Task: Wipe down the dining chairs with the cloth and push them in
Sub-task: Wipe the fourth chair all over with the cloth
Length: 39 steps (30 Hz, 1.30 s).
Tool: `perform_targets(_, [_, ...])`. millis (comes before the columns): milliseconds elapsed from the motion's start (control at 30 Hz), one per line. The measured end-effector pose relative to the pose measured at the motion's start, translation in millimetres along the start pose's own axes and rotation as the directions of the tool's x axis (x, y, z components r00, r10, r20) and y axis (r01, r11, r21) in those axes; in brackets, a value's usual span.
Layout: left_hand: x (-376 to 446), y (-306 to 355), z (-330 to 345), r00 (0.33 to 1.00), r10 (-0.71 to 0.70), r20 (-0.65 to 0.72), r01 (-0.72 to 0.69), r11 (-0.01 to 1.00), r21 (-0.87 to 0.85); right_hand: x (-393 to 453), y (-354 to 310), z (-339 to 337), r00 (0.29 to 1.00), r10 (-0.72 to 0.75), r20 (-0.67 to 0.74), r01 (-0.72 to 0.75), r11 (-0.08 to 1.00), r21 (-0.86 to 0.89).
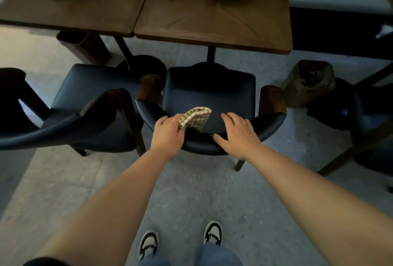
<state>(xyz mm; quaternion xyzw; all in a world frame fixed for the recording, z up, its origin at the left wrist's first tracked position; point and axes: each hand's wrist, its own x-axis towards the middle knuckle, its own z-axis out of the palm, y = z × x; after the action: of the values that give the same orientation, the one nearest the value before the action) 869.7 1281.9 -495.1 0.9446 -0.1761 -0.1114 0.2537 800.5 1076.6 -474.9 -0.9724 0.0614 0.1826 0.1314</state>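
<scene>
Two hands on chair (210, 93) backrest | left hand (168, 133) grips cloth (196, 117), right hand (238, 135) flat, fingers spread | risk: your push toward 12 o'clock knocks armrests into table (212, 23)

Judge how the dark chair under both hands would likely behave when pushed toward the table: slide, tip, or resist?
The chair probably slides rather than rolls: a plain leg, no caster, shows at its rear. It looks fairly heavy, with a padded seat and wooden arms. Tipping seems unlikely, since the left hand, holding the cloth, and the right hand rest on the backrest.
</scene>
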Motion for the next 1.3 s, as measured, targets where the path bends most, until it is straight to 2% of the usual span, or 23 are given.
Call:
perform_targets(33, [-5,5,-9,0.998,-0.057,0.014,0.059,0.983,-0.175,-2,-6,-8,1.000,0.006,-0.017,-0.004,0.996,0.089])
perform_targets(100, [-24,14,-32,0.992,-0.129,0.011,0.120,0.885,-0.449,-12,-27,-26,0.996,0.041,-0.076,-0.015,0.950,0.311])
perform_targets(167, [-49,18,-57,0.984,-0.175,-0.034,0.120,0.788,-0.603,-24,-58,-41,0.991,0.097,-0.096,-0.027,0.830,0.557])
perform_targets(233, [-76,11,-85,0.974,-0.212,-0.077,0.091,0.681,-0.727,-35,-95,-50,0.991,0.115,-0.068,-0.032,0.703,0.711])
perform_targets(300, [-103,-6,-114,0.969,-0.220,-0.112,0.045,0.604,-0.796,-46,-140,-52,0.996,0.084,-0.026,-0.029,0.593,0.805])
perform_targets(367, [-125,-31,-143,0.971,-0.221,-0.095,0.044,0.551,-0.834,-54,-188,-53,0.998,0.069,0.003,-0.033,0.439,0.898])
perform_targets(433, [-139,-59,-168,0.975,-0.205,-0.080,0.047,0.547,-0.836,-61,-234,-54,0.995,0.099,0.003,-0.034,0.308,0.951])
perform_targets(500, [-147,-94,-192,0.981,-0.181,-0.068,0.049,0.573,-0.818,-61,-281,-49,0.992,0.123,0.033,-0.062,0.238,0.969])
perform_targets(633, [-155,-161,-235,0.986,-0.162,-0.028,0.085,0.648,-0.757,-56,-357,-32,0.985,0.130,0.111,-0.144,0.275,0.951])
perform_targets(733, [-149,-203,-255,0.980,-0.199,0.022,0.150,0.654,-0.742,-46,-381,-30,0.975,0.214,0.067,-0.118,0.239,0.964])
perform_targets(767, [-143,-215,-258,0.975,-0.222,0.020,0.164,0.650,-0.742,-41,-383,-32,0.960,0.278,0.017,-0.081,0.219,0.972])
perform_targets(800, [-136,-226,-261,0.970,-0.244,0.016,0.175,0.646,-0.743,-34,-383,-34,0.933,0.351,-0.076,-0.018,0.256,0.967])
perform_targets(900, [-107,-249,-262,0.956,-0.291,0.026,0.217,0.650,-0.728,-3,-377,-38,0.789,0.466,-0.400,0.124,0.517,0.847])
perform_targets(967, [-82,-260,-255,0.951,-0.306,0.053,0.253,0.665,-0.703,26,-376,-30,0.742,0.460,-0.487,0.154,0.591,0.792])
perform_targets(1000, [-68,-265,-250,0.948,-0.310,0.070,0.273,0.679,-0.681,43,-378,-22,0.747,0.439,-0.499,0.162,0.609,0.777])
perform_targets(1067, [-42,-275,-237,0.942,-0.320,0.104,0.311,0.706,-0.636,80,-385,-1,0.801,0.364,-0.475,0.159,0.635,0.756])
perform_targets(1200, [10,-301,-207,0.938,-0.306,0.162,0.345,0.793,-0.501,140,-399,62,0.945,0.062,-0.321,0.155,0.779,0.608])
perform_targets(1267, [34,-316,-191,0.898,-0.372,0.234,0.439,0.740,-0.510,149,-403,84,0.962,-0.062,-0.265,0.192,0.844,0.501])
perform_targets(1300, [44,-322,-185,0.870,-0.409,0.276,0.492,0.672,-0.553,148,-405,91,0.958,-0.078,-0.275,0.205,0.857,0.472])
